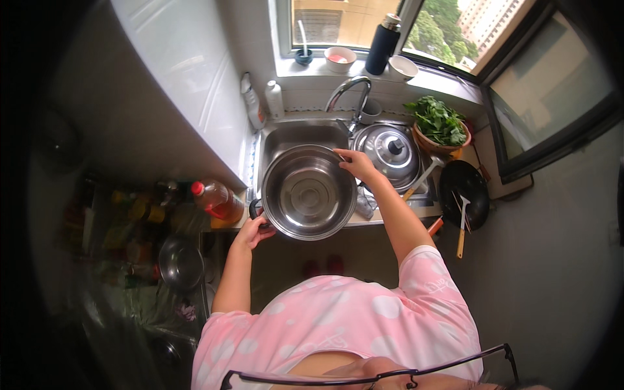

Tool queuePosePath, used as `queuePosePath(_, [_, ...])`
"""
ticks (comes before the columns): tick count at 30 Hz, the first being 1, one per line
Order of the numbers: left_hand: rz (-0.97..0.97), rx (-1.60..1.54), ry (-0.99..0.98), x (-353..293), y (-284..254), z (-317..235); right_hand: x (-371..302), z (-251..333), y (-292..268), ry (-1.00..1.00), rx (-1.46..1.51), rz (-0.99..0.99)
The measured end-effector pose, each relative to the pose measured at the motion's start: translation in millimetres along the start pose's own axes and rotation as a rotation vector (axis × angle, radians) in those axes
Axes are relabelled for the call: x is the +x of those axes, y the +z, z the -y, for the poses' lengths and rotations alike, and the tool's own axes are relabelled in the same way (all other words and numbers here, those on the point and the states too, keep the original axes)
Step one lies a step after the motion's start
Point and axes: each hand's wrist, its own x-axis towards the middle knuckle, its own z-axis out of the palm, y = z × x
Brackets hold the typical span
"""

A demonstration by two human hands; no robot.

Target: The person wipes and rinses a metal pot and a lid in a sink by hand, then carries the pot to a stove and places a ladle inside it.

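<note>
A wide stainless steel pot point(305, 195) is held out over the front of the metal sink point(305, 133), its open top facing me. My left hand point(252, 233) is closed round the black handle point(255, 208) on the pot's left side. On the far right part of the rim, my right hand point(356, 164) grips the edge with thumb and fingers. The pot's inside looks bare and shiny. Behind it rises a curved chrome faucet point(354, 97). Right of the pot lies a steel lid with a black knob point(394, 147), close to my right forearm.
A bowl of leafy greens point(441, 123) stands at the back right, with a black wok point(463, 195) and spatula nearer. A red-capped bottle point(218, 201) stands left of the pot. White bottles point(274, 99) line the back wall. An opened window frame point(552, 84) juts in at right.
</note>
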Motion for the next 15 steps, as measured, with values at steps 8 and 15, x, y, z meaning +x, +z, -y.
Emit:
queuePosePath(8, [-0.090, -0.017, 0.052, 6.4, 18.1, 1.3, -61.1, -63.1, -1.5, 0.070, 0.258, -0.586])
queuePosePath(15, [-0.130, -0.161, 0.060, 4.0, 26.9, 36.1, -129.3, -206.6, 5.3, 0.764, 0.065, -0.858])
